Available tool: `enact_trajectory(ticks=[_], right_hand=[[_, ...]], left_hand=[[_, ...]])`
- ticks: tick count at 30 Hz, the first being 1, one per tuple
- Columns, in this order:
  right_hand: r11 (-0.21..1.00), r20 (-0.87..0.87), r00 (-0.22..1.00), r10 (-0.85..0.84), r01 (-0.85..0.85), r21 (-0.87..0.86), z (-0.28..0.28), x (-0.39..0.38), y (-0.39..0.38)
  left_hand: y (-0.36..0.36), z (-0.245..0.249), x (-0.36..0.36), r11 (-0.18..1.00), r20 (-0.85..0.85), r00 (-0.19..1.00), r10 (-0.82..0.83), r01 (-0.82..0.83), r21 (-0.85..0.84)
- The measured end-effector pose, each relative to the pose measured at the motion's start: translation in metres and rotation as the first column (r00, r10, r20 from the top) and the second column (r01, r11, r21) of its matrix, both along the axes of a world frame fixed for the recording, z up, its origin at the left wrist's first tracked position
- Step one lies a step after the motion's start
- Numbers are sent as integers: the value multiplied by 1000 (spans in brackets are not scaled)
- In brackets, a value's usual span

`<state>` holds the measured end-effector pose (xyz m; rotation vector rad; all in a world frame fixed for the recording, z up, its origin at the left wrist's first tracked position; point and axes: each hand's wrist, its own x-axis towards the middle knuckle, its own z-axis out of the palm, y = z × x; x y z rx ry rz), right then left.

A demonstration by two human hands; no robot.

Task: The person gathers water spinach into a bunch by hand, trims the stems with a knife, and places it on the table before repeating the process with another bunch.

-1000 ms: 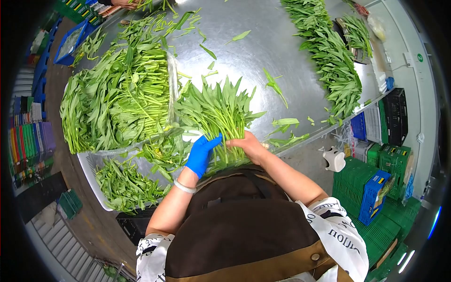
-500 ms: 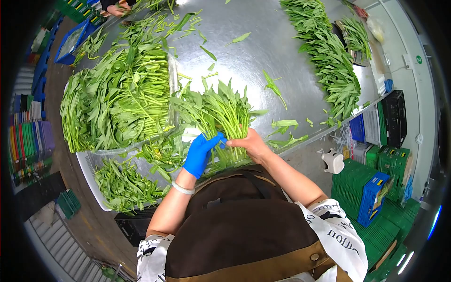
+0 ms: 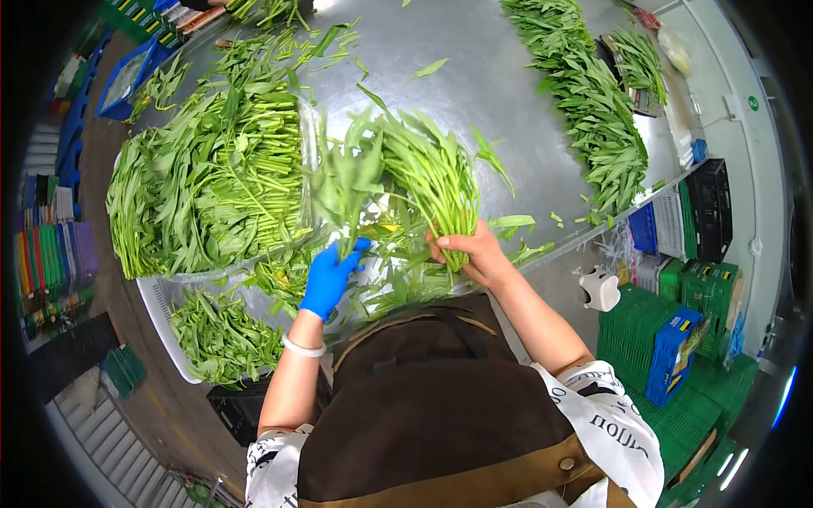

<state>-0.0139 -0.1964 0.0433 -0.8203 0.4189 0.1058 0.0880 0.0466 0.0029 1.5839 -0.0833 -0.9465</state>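
My right hand (image 3: 476, 254), bare, is closed round the stems of a thick bunch of water spinach (image 3: 434, 173), its leaves pointing away from me. To its left, my left hand (image 3: 329, 279) in a blue glove grips the stem ends of a smaller bunch (image 3: 349, 182), whose leaves are blurred by motion. Below and between the hands lie loose leaves and scraps (image 3: 402, 269) at the table's near edge. A big stack of water spinach (image 3: 203, 178) sits left of my left hand, with its cut stems facing right.
A white tub (image 3: 159, 315) holding loose leaves (image 3: 224, 334) stands at the near left. Along the right of the metal table (image 3: 406, 97) runs a row of leafy bunches (image 3: 593, 118). Green crates (image 3: 635, 339) are stacked at the right. Another person's sleeve (image 3: 199, 3) shows at the top left.
My hands have moved apart, the left one down and left, the right one slightly right. The greens held close together are now two separate bunches. The other person's hand has mostly left view.
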Motion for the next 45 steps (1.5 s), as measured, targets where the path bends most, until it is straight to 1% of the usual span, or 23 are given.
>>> enact_trajectory(ticks=[2, 3, 5, 6, 7, 10, 11, 14, 15, 18, 19, 22, 23, 27, 30, 33, 36, 41, 45], right_hand=[[985, 86, 996, 8, -23, 169, -2, -4, -12], [951, 192, 980, 41, -98, 294, -2, -4, -16], [998, -83, 996, 41, -36, 60, -20, 2, -16], [998, -218, 976, 12, -26, -64, -20, 7, -13], [996, -223, 975, -16, 35, 80, -18, 6, -10], [953, -164, 986, -29, 77, 292, -8, 1, 2], [953, -128, 991, 25, 15, 302, -9, -1, 4], [960, -161, 985, 57, -10, 279, -7, 0, 15], [960, -179, 982, 59, -7, 280, -6, 0, 18], [963, -131, 985, 111, -74, 258, -3, 1, 21], [962, -131, 985, 112, -74, 261, -2, 2, 21], [959, -118, 986, 118, -83, 273, -1, 2, 21], [955, -99, 987, 130, -98, 280, -4, 1, 20], [950, -45, 980, 194, -177, 258, -5, 1, 20], [956, -95, 974, 207, -181, 231, -5, 3, 20], [969, -111, 968, 223, -208, 132, -4, 5, 21], [957, -77, 959, 271, -261, 124, -7, 4, 19], [961, -95, 964, 249, -234, 145, -7, 3, 23], [959, -70, 963, 260, -249, 139, -6, 5, 25]], left_hand=[[-4, 26, 8, 988, -102, 993, 60, -74, -138], [-7, 32, 7, 981, -140, 983, 120, -139, -136], [-8, 13, 3, 961, -140, 977, 162, -188, -204], [-11, 13, 3, 948, -142, 973, 181, -211, -239], [-17, 14, -3, 891, -242, 939, 243, -315, -327], [-31, 23, -12, 795, -263, 850, 457, -523, -307], [-37, 30, -15, 760, -212, 827, 521, -562, -326], [-55, 61, -17, 808, -158, 842, 515, -539, -238], [-52, 60, -15, 852, -162, 885, 437, -465, -239], [-65, 66, -10, 890, -106, 898, 428, -439, -127], [-66, 62, -8, 900, -113, 904, 412, -423, -100], [-67, 52, -4, 949, -50, 952, 301, -305, -85], [-65, 37, -4, 958, 0, 966, 260, -258, -129], [-65, 44, -5, 957, -54, 961, 272, -276, -85], [-65, 52, -2, 963, -95, 963, 250, -258, -77], [-62, 46, 1, 967, -146, 963, 225, -239, -90], [-60, 39, 0, 960, -183, 953, 243, -264, -96], [-58, 37, -2, 952, -224, 940, 257, -287, -110], [-57, 39, -2, 952, -212, 941, 266, -291, -98]])
